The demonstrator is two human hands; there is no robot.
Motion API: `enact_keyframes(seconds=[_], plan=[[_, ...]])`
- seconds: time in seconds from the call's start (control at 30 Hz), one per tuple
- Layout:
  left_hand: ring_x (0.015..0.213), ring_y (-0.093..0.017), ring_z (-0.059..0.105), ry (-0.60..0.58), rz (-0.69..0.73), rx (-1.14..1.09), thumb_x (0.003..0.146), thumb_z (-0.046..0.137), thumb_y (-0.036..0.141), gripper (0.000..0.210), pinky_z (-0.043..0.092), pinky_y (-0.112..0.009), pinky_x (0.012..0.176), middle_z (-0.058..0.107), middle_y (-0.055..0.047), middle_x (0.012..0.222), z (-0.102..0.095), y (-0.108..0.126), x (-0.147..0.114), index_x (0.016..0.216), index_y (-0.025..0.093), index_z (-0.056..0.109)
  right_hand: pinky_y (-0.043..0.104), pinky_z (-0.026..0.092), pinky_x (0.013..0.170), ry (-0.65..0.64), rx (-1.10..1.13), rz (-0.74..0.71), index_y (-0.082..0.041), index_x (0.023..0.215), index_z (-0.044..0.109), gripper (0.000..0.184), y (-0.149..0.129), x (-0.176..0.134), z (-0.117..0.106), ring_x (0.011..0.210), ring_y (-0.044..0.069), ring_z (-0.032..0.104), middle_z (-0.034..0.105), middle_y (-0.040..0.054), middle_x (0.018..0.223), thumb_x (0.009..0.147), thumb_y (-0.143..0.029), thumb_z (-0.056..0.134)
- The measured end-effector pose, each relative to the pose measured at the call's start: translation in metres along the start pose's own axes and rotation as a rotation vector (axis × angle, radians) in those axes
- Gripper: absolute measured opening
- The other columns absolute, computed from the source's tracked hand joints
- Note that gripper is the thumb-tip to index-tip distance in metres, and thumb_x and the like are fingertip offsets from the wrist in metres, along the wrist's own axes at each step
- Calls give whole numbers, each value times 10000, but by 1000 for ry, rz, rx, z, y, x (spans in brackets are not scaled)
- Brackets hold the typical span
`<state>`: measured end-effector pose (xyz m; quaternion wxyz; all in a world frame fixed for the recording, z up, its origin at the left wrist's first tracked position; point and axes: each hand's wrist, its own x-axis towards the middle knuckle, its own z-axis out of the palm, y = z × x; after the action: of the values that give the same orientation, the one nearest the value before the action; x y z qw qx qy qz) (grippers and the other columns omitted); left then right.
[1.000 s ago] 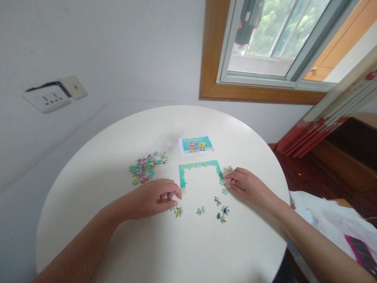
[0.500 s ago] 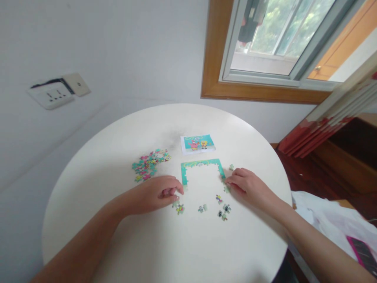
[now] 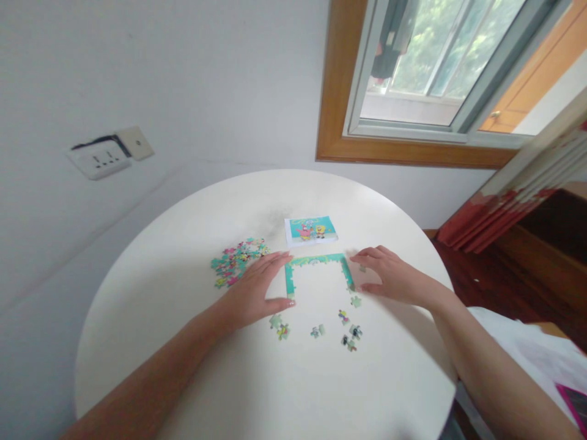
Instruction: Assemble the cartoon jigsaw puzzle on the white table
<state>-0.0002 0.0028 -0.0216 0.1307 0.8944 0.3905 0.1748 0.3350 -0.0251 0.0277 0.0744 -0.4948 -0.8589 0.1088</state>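
A three-sided jigsaw frame (image 3: pixel 316 259), mostly teal, lies on the white table. My left hand (image 3: pixel 259 287) is at its left side with thumb and fingers spread, the fingertips by the upper left corner and the thumb by the lower left end. On the opposite side my right hand (image 3: pixel 389 275) is also open, its fingers and thumb beside the right edge. A loose pale green piece (image 3: pixel 362 268) shows partly under the right hand. Below the frame lie a yellow and green piece (image 3: pixel 283 331), a pale pair (image 3: pixel 317 330) and a small cluster with black marks (image 3: pixel 352 337).
A heap of mixed puzzle pieces (image 3: pixel 233 263) lies left of the frame. Behind the frame is a picture card (image 3: pixel 312 230) with cartoon figures. The round white table (image 3: pixel 229 391) meets the wall under a window. White plastic (image 3: pixel 518 342) lies off the table's right side.
Both hands have opened out from bent fingers and moved up along the frame's sides. The view has tilted slightly, so the table sits a little lower.
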Motion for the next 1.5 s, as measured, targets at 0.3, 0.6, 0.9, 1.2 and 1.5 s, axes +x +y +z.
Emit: enact_keyframes(seconds=[0.3,0.6,0.9,1.2,1.5], plan=[[1342,-298,368,-23,-53,-39,788,650,474,785,305,-441,1130,393,-133,1460,1,-1,0,1434,197,302,469,381,991,-50,35,54,-265,1125,669,378,3,-7,0,1128,286,482,574,92,1234,764,-374,693],[1382,-308,310,-39,-49,5,809,624,480,770,269,-460,1142,359,-135,1487,1,-1,-1,1449,215,288,478,376,954,12,41,24,-280,1080,686,318,3,-7,6,1108,285,493,591,80,1219,767,-334,698],[1388,-291,292,-41,-34,11,818,622,482,773,252,-437,1151,356,-136,1484,1,-3,-1,1450,204,273,468,378,941,39,34,-4,-282,1068,687,305,1,-6,9,1076,270,508,603,73,1200,763,-290,704],[1379,-295,305,-37,-10,20,828,611,473,766,266,-440,1145,363,-130,1480,3,-4,-1,1455,205,263,454,383,932,45,60,-10,-268,1095,673,306,1,-6,10,1068,259,513,614,79,1175,791,-304,675],[1384,-295,300,-43,-3,14,836,605,474,768,260,-446,1147,357,-111,1491,1,-6,-2,1470,245,237,459,393,919,49,61,-21,-260,1106,670,310,1,-5,10,1058,268,528,627,80,1167,800,-315,666]])
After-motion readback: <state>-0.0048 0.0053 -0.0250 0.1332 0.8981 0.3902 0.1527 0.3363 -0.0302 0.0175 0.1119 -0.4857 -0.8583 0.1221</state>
